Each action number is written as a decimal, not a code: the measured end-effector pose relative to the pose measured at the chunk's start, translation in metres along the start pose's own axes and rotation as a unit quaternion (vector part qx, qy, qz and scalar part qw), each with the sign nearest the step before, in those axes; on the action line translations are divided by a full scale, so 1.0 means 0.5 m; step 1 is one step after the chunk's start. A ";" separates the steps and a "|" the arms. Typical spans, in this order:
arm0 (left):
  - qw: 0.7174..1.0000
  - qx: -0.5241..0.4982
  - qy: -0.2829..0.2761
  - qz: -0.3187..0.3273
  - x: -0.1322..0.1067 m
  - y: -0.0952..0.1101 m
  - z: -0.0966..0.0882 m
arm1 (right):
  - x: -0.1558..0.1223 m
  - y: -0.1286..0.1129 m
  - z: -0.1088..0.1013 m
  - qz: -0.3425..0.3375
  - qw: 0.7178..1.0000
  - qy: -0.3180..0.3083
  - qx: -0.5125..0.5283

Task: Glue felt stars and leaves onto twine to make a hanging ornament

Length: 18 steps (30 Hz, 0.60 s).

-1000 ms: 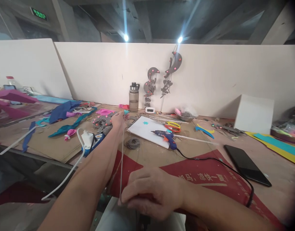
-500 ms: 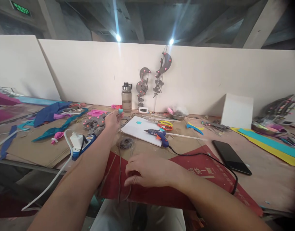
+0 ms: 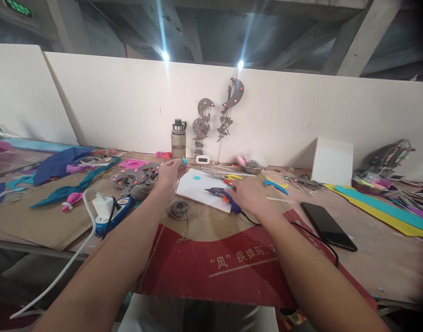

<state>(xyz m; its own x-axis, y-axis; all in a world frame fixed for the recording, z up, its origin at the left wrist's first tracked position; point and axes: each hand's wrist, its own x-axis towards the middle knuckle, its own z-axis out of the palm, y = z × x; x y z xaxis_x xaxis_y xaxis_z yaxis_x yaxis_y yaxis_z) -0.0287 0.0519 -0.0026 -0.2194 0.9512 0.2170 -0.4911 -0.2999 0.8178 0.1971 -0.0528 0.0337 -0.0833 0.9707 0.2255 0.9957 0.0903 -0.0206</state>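
My left hand is raised over the back of the worktop. Its fingers pinch a small teal foam flower. Beneath my right hand lies a dark blue hot glue gun with an orange trigger. That hand is at the gun's rear and handle, its fingertips partly hidden, so I cannot tell whether they grip it. The gun's nozzle rests over a white board, where another teal flower lies. Yellow and orange scissors sit just behind the gun. A coil of grey cord lies nearer me.
A bottle stands by the white partition, near grey moon-shaped hangings. At left are a power strip and felt scraps. A phone lies at right; the gun's black cable runs beside it.
My right hand has moved forward from above the red sheet to the glue gun. My left hand, still pinching the flower, has shifted slightly right. The view has turned a little.
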 end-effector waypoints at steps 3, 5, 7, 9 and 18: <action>1.000 -0.010 -0.025 -0.009 -0.001 -0.004 0.003 | 0.018 0.020 0.017 0.010 0.998 -0.067 -0.017; 0.999 -0.020 -0.034 -0.020 0.000 -0.005 0.005 | 0.027 0.027 0.035 0.013 0.994 -0.109 -0.006; 0.999 -0.024 -0.037 -0.029 -0.002 -0.003 0.008 | 0.035 0.033 0.055 0.012 0.990 -0.139 0.017; 0.999 -0.023 -0.037 -0.033 -0.007 0.001 0.013 | 0.042 0.037 0.071 0.020 0.988 -0.148 0.038; 0.998 0.048 -0.047 0.014 -0.015 -0.004 0.021 | 0.046 0.028 0.060 0.083 0.979 -0.105 0.154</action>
<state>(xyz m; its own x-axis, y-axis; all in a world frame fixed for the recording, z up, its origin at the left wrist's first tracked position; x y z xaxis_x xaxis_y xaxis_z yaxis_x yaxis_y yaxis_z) -0.0174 0.0462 -0.0003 -0.1490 0.9463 0.2867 -0.4027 -0.3229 0.8565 0.2080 -0.0224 0.0095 0.0397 0.9992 -0.0100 0.9398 -0.0408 -0.3393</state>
